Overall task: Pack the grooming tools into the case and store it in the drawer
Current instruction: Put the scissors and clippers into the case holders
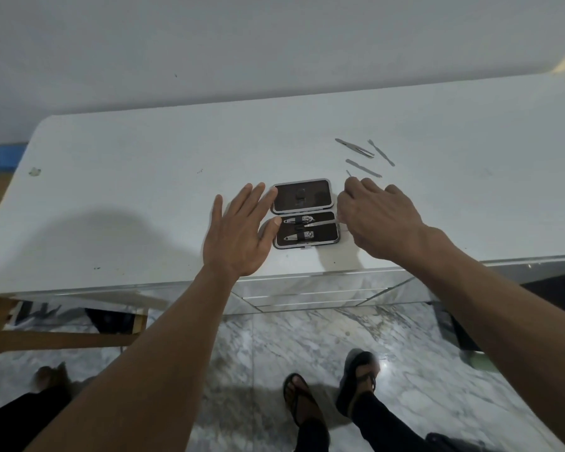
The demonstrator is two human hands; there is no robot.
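A small dark grooming case [302, 195] with a grey rim lies open on the white table top [144, 190]. Its near half holds two nail clippers [302, 219] [302, 236]. My right hand [377, 216] pinches a thin metal tool [320, 223] whose tip lies across that near half. My left hand [238, 233] rests flat with fingers spread, its fingertips touching the case's left edge. Tweezers [356, 147] and two slim metal tools [380, 152] [362, 167] lie loose on the table beyond my right hand.
The table's mirrored drawer fronts [307, 295] show below its front edge. A wall stands right behind the table. A wooden stool [62, 334] is at lower left on the marble floor, where sandalled feet [356, 383] stand.
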